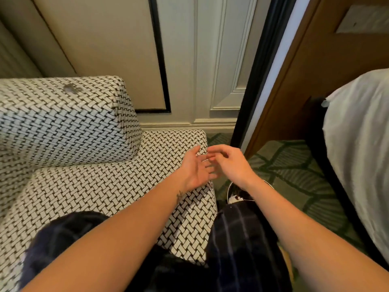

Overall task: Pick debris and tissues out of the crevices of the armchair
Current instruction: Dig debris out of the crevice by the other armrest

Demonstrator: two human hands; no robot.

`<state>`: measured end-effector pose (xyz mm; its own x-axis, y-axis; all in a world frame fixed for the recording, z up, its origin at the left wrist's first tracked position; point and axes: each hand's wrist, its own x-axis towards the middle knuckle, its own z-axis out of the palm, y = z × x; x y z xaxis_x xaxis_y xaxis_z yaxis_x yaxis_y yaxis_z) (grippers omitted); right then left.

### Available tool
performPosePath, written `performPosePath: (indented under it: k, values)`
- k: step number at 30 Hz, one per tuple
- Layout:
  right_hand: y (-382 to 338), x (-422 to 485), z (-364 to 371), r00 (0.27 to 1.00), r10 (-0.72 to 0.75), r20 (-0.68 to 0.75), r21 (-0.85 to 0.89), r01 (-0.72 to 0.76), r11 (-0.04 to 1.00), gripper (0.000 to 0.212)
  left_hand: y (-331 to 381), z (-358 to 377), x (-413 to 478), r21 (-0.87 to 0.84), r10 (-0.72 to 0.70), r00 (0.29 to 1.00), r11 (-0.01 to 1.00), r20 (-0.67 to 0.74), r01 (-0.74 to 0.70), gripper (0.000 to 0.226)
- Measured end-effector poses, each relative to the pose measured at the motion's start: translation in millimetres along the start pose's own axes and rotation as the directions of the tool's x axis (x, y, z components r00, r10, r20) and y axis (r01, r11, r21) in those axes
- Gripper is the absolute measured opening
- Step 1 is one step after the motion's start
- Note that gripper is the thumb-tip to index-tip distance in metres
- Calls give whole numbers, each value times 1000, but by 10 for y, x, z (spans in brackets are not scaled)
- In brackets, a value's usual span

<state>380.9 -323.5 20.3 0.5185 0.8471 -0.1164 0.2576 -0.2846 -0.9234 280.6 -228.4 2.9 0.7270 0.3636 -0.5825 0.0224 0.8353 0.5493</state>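
Note:
The armchair (88,186) has a black-and-white woven pattern and fills the left half of the view, with its back cushion (63,123) above the seat. A grey smudge (71,88) marks the top of the back cushion. My left hand (196,168) hovers palm up with straight fingers over the seat's right edge. My right hand (228,163) is beside it, its loosely bent fingers touching my left hand's fingertips. No debris or tissue shows in either hand. Both hands are above a small bin (235,196) beside the chair.
The round bin stands on the green patterned carpet (294,175) and holds some scraps. A bed with a white cover (357,154) is at the right. A panelled wall (210,70) and a dark frame (261,70) are behind. My dark checked clothing (242,239) fills the bottom.

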Motion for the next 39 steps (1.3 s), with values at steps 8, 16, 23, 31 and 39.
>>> performPosePath:
  k: [8, 16, 23, 31, 39]
  values:
    - [-1047, -41, 1048, 983, -69, 173, 150, 44, 988, 30, 753, -824, -1122, -47, 200, 976, 978, -91, -205, 69]
    - [-1705, -194, 2525, 879, -105, 466, 132, 48, 990, 28, 1007, -2132, -2160, -175, 351, 887, 894, -300, -413, 66]
    - [-1843, -354, 3603, 686, -69, 725, -116, 220, 969, 26, 553, -3058, -2747, -403, 375, 820, 733, -431, -547, 65]
    - [-1791, -431, 4518, 487, -20, 873, -256, 493, 832, 27, -247, -3863, -3257, -641, 341, 834, 535, -433, -551, 77]
    - [-1643, -402, 5066, 397, 66, 915, -325, 633, 703, 37, -417, -4004, -3389, -763, 382, 850, 403, -362, -506, 88]
